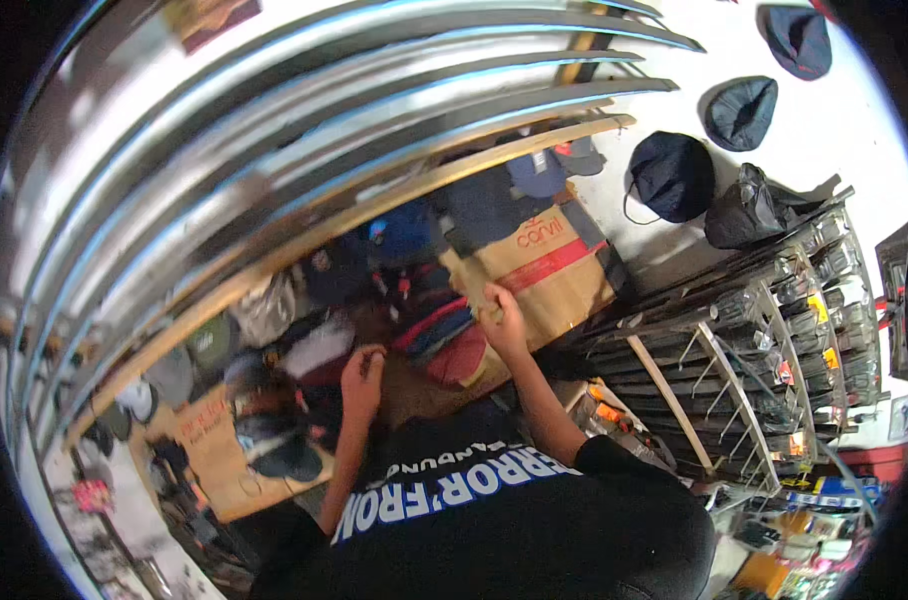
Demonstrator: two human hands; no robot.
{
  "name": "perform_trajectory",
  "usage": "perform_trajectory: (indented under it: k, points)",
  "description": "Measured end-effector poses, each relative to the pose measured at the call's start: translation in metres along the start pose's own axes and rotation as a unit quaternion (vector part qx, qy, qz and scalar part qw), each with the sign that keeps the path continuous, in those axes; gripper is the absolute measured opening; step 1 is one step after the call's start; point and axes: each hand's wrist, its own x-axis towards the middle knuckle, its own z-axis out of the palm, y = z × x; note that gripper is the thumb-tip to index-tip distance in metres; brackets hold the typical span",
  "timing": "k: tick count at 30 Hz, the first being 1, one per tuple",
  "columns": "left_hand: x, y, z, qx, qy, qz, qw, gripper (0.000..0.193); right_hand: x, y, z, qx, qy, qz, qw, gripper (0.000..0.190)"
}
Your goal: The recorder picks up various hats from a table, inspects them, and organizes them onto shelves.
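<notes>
My right hand (pixel 502 319) is closed around the lower end of a long, narrow tan object (pixel 465 277). Blur hides whether it is a brush or a strip; its far end looks dark. Just below that hand lies a stack of caps, with a dark red cap (pixel 457 358) nearest me. My left hand (pixel 364 375) hovers over the dark caps to the left, fingers curled. Something dark shows at its fingertips, but I cannot make out whether it is held. Between the hands and the rack, a blue cap (pixel 405 232) sits among dark caps.
Cardboard boxes lie at right (pixel 559 277) and left (pixel 236 457), under and beside caps. A slatted rack with a wooden front rail (pixel 349 232) crosses above. Dark hats (pixel 671 176) hang on the white wall. At right stands a metal rack (pixel 731 405) of packaged goods.
</notes>
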Motion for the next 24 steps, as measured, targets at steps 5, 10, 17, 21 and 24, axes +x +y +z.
perform_trajectory:
  k: [5, 10, 17, 21, 24]
  points:
    - [-0.056, -0.002, -0.094, 0.034, 0.059, 0.01, 0.998, 0.023, -0.054, -0.057, 0.035, 0.148, -0.029, -0.004, 0.989, 0.026]
    - [-0.142, -0.024, -0.184, 0.001, 0.137, -0.094, 0.986, 0.024, -0.126, -0.12, 0.08, 0.115, -0.133, 0.02, 0.984, 0.032]
    - [-0.245, -0.06, -0.261, 0.067, 0.228, -0.109, 0.965, 0.025, -0.194, -0.191, 0.144, 0.121, -0.251, -0.013, 0.96, 0.033]
    - [-0.279, -0.071, -0.278, 0.036, 0.294, -0.095, 0.95, 0.023, -0.204, -0.217, 0.172, 0.128, -0.314, -0.052, 0.939, 0.029]
    - [-0.297, -0.039, -0.273, 0.052, 0.357, -0.102, 0.927, 0.023, -0.212, -0.226, 0.19, 0.158, -0.347, -0.056, 0.923, 0.029]
